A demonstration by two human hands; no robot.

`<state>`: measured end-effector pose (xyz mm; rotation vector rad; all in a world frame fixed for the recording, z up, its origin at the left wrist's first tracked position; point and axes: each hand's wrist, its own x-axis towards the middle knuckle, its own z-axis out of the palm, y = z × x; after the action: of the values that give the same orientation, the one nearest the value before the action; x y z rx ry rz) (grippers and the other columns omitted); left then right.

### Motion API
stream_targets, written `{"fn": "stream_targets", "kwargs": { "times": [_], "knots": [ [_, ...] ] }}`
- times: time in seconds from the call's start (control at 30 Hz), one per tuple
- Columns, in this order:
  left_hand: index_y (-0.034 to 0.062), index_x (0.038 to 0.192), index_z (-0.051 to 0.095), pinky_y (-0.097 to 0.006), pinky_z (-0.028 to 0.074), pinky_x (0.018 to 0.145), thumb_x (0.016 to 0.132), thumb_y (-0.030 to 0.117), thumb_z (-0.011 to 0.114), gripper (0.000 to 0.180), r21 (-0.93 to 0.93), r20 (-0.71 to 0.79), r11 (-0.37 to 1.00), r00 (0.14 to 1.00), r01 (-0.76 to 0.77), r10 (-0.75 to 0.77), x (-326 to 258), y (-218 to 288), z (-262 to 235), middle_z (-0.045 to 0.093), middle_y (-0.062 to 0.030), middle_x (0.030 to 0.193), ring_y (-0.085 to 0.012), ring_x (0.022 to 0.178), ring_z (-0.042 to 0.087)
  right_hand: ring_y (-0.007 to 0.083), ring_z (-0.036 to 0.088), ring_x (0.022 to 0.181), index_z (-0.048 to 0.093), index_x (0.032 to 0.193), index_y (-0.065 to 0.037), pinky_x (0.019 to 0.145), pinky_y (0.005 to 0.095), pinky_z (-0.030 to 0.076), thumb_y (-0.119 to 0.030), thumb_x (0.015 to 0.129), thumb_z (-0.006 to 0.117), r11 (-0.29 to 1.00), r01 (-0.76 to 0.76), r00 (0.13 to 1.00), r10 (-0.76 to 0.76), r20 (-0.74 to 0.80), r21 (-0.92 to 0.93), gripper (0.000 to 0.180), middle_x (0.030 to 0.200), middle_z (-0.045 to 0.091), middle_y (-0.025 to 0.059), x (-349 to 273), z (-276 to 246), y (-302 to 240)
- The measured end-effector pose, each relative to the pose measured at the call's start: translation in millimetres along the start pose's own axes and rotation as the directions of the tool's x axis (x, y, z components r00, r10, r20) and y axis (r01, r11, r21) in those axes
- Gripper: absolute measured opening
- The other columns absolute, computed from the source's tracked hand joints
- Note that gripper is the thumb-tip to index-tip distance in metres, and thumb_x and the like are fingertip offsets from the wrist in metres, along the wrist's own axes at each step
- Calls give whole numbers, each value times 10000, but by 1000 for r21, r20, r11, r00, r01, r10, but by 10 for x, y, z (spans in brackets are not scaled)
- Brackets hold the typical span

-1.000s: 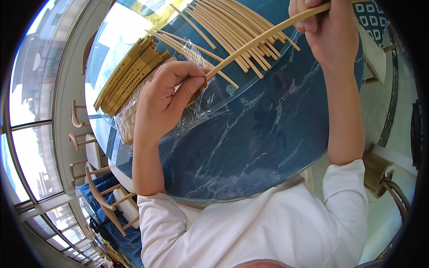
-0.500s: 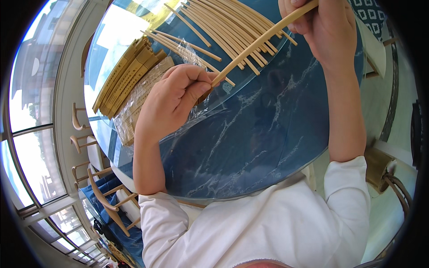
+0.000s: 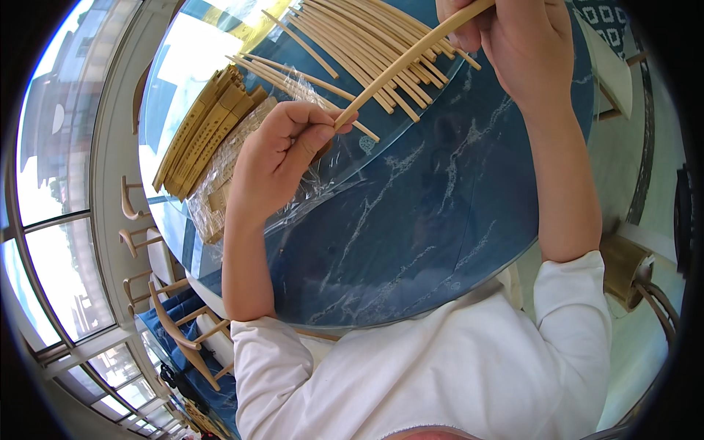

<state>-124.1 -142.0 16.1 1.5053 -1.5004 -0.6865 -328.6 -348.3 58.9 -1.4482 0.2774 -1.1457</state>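
Observation:
A pale wooden chopstick (image 3: 411,60) slants up to the right above the table, held at both ends. My left hand (image 3: 282,150) pinches its lower left end between thumb and fingers. Around its upper right end my right hand (image 3: 524,62) is closed; part of that hand is cut off by the picture's top edge. Beneath the held chopstick, many loose chopsticks (image 3: 341,45) lie side by side on the table. A few more lie apart, left of these, close to my left hand. Stacked golden-brown paper sleeves (image 3: 202,125) lie beyond my left wrist.
Crumpled clear plastic wrap (image 3: 209,191) covers a tan bundle next to the sleeves. The round table (image 3: 396,235) has a dark blue marbled top with a raised glass disc. Chairs (image 3: 187,341) stand by the windows at left; a brown bin-like container (image 3: 623,271) stands at right.
Both hands have shifted slightly left, carrying the chopstick along. My grip at both ends looks the same, and the chopsticks on the table lie as before.

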Motion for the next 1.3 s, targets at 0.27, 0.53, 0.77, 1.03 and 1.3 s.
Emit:
{"fn": "stream_targets", "kwargs": {
  "times": [0.27, 0.53, 0.77, 1.03, 1.3],
  "knots": [
    [17, 1256, 602, -324, 505, 979, 1095, 201, 640, 247, 146, -347, 988, 932, -53, 101, -46, -292, 22, 648, -123, 1324, -195, 1133, 647, 71, 557, 516, 628, 751, -72, 475, 229, 388, -462, 1109, 584, 975, -206, 970, 193, 146, 80, 531, 600, 580, 14, -3, 58, 333],
    [47, 1010, 634, -314, 472, 623, 987, 499, 742, 466, 583, -469, 619, 840, 527, -273, -244, 303, 232, 578, -17, 722, -147, 652, 578, 81, 590, 545, 653, 804, -63, 509, 219, 432, -417, 1121, 575, 961, -257, 961, 244, 131, 99, 482, 636, 626, 34, -1, 109, 451],
    [47, 981, 674, -300, 517, 678, 998, 364, 711, 320, 544, -480, 617, 814, 568, -326, -200, 267, 191, 717, -40, 788, -138, 708, 672, 81, 608, 564, 662, 816, -59, 532, 226, 460, -431, 1127, 557, 943, -319, 932, 293, 212, 98, 496, 652, 655, 43, -55, 158, 449],
    [34, 993, 722, -310, 537, 698, 989, 280, 683, 249, 532, -449, 649, 831, 543, -328, -216, 256, 81, 721, -52, 781, -149, 719, 690, 71, 621, 591, 666, 809, -56, 556, 221, 476, -444, 1130, 544, 968, -244, 940, 221, 262, 59, 518, 665, 665, 48, -82, 162, 544],
    [14, 970, 723, -290, 522, 673, 966, 221, 676, 212, 523, -460, 665, 833, 534, -307, -225, 220, 30, 707, -52, 766, -124, 679, 662, 91, 688, 682, 748, 894, -50, 644, 220, 538, -413, 1115, 587, 994, 51, 956, -21, 292, -96, 455, 732, 710, 46, -207, 182, 509]
  ]
}}
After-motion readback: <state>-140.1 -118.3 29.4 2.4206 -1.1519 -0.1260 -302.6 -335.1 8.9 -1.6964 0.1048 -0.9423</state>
